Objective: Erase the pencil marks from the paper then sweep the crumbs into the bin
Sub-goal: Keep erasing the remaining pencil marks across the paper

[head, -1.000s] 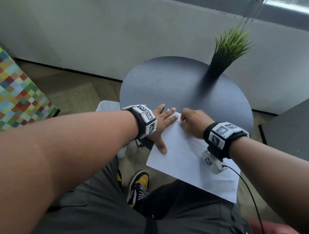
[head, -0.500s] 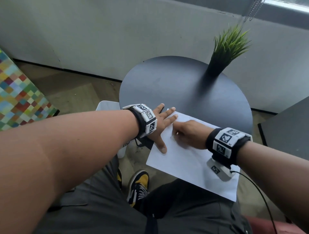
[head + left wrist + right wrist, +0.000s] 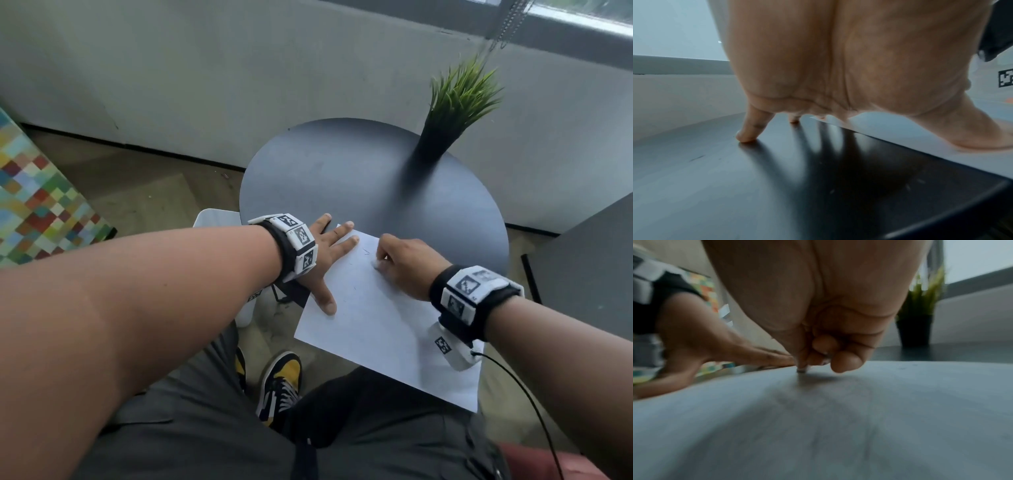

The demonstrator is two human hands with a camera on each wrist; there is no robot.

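Head view: white paper sheet (image 3: 383, 329) overhangs round dark table's (image 3: 342, 164) near edge; left hand (image 3: 322, 260), fingers flat and spread, pins its left edge against shifting.
Right-wrist view: right hand (image 3: 818, 340) pinches small white eraser (image 3: 802, 369), tip pressed on paper.

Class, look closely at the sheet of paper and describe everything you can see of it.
The paper is a plain white rectangular sheet lying flat on the round dark table, turned at an angle, its near part overhanging the edge above the person's lap. Faint pencil marks show near its far corner. The left hand presses its left edge with straight, spread fingers, some resting on the table. The right hand pinches a small white eraser against the sheet.
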